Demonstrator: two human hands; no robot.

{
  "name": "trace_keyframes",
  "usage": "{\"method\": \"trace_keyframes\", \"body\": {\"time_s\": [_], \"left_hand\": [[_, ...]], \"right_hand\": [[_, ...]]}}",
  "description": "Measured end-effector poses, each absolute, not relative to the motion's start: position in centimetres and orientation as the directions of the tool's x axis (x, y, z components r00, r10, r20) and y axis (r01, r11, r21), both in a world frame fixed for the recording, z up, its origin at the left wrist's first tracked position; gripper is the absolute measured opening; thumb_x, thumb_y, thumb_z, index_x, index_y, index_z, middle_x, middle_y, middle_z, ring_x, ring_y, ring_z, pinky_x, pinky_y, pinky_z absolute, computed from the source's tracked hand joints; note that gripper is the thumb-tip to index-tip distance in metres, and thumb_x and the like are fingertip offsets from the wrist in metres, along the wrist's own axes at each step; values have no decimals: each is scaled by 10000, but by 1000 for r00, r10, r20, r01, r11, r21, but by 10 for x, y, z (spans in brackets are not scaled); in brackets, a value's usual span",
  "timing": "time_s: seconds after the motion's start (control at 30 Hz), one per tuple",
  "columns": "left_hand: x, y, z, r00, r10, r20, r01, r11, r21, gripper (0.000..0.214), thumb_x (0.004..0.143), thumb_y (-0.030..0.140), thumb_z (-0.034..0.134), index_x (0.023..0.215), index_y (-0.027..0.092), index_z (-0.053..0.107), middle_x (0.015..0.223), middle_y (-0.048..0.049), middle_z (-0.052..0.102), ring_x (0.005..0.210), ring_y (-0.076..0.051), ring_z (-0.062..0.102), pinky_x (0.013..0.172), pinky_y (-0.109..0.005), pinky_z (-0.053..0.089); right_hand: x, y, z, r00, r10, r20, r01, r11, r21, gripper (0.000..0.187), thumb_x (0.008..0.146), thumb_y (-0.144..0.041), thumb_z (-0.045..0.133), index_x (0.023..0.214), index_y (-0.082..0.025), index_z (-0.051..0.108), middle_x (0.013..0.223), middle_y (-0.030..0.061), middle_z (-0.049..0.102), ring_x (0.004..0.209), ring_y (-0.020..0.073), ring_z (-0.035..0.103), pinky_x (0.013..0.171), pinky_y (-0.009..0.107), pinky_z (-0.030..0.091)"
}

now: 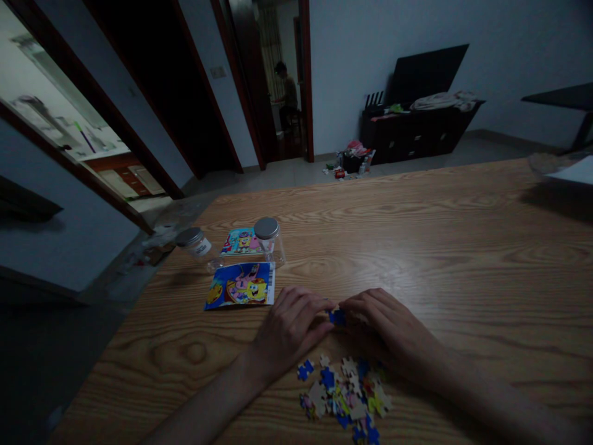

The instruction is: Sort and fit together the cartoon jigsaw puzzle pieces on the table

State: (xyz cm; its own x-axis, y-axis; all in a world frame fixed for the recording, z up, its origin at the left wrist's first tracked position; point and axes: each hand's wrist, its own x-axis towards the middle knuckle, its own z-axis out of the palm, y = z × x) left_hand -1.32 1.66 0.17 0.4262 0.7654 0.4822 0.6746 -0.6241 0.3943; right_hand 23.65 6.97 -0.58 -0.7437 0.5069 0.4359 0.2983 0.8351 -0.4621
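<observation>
My left hand [290,327] and my right hand [384,327] lie close together on the wooden table [417,247], fingers curled toward each other. Between their fingertips sits a blue puzzle piece [337,317], pinched or pressed from both sides. Just in front of my wrists lies a loose pile of puzzle pieces [345,392], blue, white and yellow. A cartoon picture card [241,285] lies left of my left hand.
Two clear jars with metal lids [267,238] [194,244] stand behind the card, beside a second small picture card [241,241]. A plate or paper [563,170] sits at the far right edge. Through a doorway, a person [287,93] sits in another room.
</observation>
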Motion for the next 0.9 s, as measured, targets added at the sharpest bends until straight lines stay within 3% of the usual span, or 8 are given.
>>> {"method": "trace_keyframes", "body": {"time_s": [0.3, 0.9], "left_hand": [[-13, 18, 2, 434, 761, 483, 666, -632, 396, 202, 1095, 338, 578, 1245, 206, 610, 1122, -48, 742, 1057, -240, 650, 958, -416, 497], [-13, 17, 6, 439, 748, 498, 652, -646, 397, 237, 1107, 398, 543, 1215, 205, 627, 1094, -47, 753, 1038, -234, 661, 950, -392, 474]], "right_hand": [[237, 70, -9, -771, 465, 435, 290, 865, -410, 330, 1040, -160, 563, 1368, -187, 543, 1066, 110, 708, 936, 259, 630, 811, 417, 539], [234, 67, 1, -792, 476, 383, 291, 846, -447, 267, 996, -107, 510, 1247, -180, 565, 999, 100, 675, 911, 259, 598, 801, 425, 510]]}}
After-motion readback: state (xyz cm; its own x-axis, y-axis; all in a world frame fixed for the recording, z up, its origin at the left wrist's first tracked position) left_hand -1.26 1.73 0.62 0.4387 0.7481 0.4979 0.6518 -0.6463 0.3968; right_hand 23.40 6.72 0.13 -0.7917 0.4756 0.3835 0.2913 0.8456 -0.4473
